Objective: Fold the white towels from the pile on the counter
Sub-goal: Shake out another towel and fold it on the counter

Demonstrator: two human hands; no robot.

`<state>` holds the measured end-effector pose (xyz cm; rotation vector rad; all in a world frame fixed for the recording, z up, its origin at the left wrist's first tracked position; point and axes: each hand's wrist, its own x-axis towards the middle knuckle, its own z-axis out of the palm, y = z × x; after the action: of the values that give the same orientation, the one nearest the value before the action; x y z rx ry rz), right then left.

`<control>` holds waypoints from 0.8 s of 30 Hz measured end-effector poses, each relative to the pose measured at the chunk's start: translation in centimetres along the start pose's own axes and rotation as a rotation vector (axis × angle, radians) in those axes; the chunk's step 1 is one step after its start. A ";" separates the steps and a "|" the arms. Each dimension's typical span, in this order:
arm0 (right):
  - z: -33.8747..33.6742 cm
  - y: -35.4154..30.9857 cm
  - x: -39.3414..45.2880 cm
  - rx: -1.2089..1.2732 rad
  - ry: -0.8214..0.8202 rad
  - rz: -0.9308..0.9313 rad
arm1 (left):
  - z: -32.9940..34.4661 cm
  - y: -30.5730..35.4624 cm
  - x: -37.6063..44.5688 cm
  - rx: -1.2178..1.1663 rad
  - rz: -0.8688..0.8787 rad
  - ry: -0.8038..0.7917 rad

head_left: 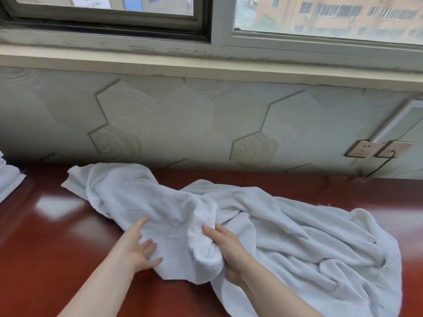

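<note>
Your left hand [139, 245] lies flat with fingers spread on the crumpled towel [164, 216] on the worktop [52, 236]. Your right hand [225, 250] grips a bunched fold. Pull now and the second towel [309, 243] tangled beside it may drag along.

Counts on the counter

Two hands, left hand [137, 244] and right hand [225, 250], lie on one crumpled heap of white towels [286, 234] mid-counter [57, 236]; how many towels it holds cannot be told. One folded white stack [9, 181] at the left edge; two wall sockets [378, 148].
</note>
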<state>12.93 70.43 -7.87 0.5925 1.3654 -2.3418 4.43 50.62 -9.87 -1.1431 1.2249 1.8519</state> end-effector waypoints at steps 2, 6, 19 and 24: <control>0.9 -0.5 0.3 -0.007 -0.074 -0.003 | 2.0 -2.7 0.6 -0.063 -0.171 -0.286; 1.0 -0.9 0.7 -0.227 -0.166 -0.063 | 3.6 -3.4 0.9 -0.130 -0.106 -0.339; -12.6 2.8 -2.3 -1.113 1.064 -0.169 | 5.9 -4.1 -0.5 0.586 1.186 0.479; -19.6 3.2 -7.1 -1.175 1.185 -0.144 | 15.9 -17.9 -1.1 1.473 1.193 -0.423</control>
<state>23.93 86.90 -15.19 1.4885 2.8589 -0.6751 15.09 71.96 -12.62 0.8930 2.4510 0.9745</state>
